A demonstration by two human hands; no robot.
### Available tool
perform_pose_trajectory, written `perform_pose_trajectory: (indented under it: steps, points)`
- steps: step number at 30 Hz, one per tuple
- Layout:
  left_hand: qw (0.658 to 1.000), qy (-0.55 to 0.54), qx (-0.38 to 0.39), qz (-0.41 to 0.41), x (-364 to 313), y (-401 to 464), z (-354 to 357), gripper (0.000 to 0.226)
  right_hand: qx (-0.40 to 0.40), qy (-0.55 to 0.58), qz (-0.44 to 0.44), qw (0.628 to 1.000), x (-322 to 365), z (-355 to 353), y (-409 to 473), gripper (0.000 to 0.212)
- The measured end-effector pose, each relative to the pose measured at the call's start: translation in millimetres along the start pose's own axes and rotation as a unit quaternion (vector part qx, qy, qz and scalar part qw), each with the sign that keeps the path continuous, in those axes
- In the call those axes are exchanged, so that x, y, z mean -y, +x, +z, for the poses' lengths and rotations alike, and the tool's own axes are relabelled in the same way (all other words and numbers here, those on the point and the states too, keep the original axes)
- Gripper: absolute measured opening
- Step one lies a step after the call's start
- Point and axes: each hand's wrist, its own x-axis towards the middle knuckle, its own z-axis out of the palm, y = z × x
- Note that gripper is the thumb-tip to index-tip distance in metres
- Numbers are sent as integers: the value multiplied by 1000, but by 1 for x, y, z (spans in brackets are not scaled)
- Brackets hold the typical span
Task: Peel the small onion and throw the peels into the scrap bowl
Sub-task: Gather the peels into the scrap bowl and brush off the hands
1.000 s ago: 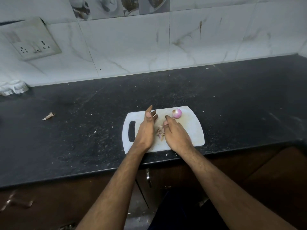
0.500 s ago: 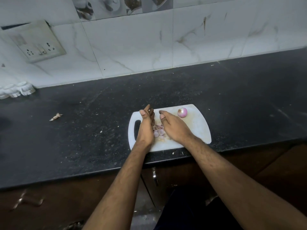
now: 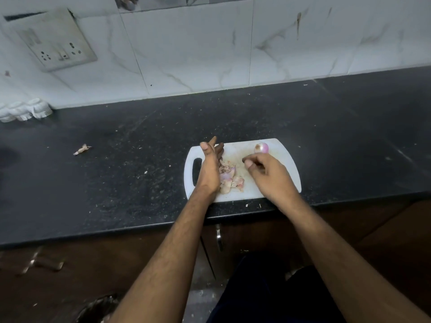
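I see the peeled onion [image 3: 261, 148], pale pink, at the cutting board's [image 3: 285, 169] far right. My left hand [image 3: 211, 170] stands flat-open, edge-on, against the peel pile [image 3: 231, 177]; my right hand [image 3: 268, 176], loosely curled and empty, has pulled back from it.

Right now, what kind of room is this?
Most likely a home kitchen: a white cutting board with a peeled onion sits on a dark stone counter, backed by marble-look wall tiles.

The onion [image 3: 261, 148], small, round, pale purple with a brownish cut end, sits peeled at the board's [image 3: 277, 145] 1 o'clock corner. The peels [image 3: 229, 177], papery pink-tan scraps, lie heaped near the board's centre, toward 7 o'clock of the onion.
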Motion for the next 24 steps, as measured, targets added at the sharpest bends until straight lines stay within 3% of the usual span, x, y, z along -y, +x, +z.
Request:
perform_pose_trajectory:
  steps: [3,6,9,12,17,21,24]
  points:
    - [1000,13,3,-1,5,4,-1,101,112,-166,-9,980,-13,-9,-13,56]
    - [1000,22,2,-4,6,5,-2,96,117,-159,-25,980,-17,-3,-13,65]
    - [1000,1,-2,-10,4,5,-1,95,114,-81,-10,990,-8,6,-3,61]
    - [1000,-18,-5,-18,2,5,-2,94,90,-81,-22,992,3,20,11,55]
    - [1000,-15,-24,-1,3,2,0,88,51,-52,-24,997,-2,19,16,71]
    - [1000,5,-26,16,2,2,2,106,-24,-58,-48,997,-9,13,9,42]
    - [999,15,-24,31,4,0,1,99,34,-102,-65,992,-7,23,13,44]
